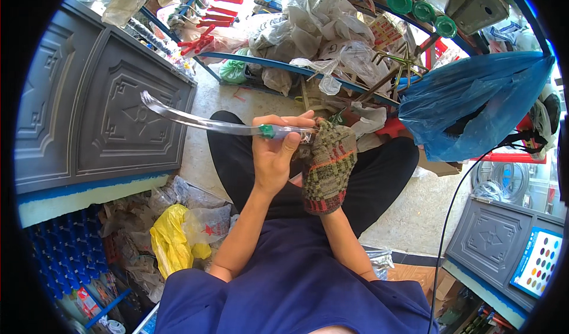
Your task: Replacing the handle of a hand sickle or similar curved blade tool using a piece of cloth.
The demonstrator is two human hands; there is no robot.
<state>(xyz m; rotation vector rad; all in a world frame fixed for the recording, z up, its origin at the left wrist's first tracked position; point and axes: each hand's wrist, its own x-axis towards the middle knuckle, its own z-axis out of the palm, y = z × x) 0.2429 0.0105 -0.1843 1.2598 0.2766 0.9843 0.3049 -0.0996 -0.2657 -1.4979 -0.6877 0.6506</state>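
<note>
Above my lap, my left hand (pixel 272 163) is bare and closed around a long, shiny clear tube (pixel 201 122), its thumb below and its fingers above. The tube curves up to a flattened-looking tip at the left. A green band (pixel 267 131) circles it beside my fingers. My right hand (pixel 329 168) is covered by a patterned brown knitted glove with orange and red stripes. It is closed at the tube's right end, where the glove hides the fingers and the exact contact.
Grey panelled cabinets (pixel 133 109) stand at the left. Ahead, a blue-framed rack (pixel 296 69) carries plastic bags and red-handled tools (pixel 222 17). A blue plastic bag (pixel 474 109) hangs at the right near a black cable (pixel 453 215). A yellow bag (pixel 170 239) lies at the lower left.
</note>
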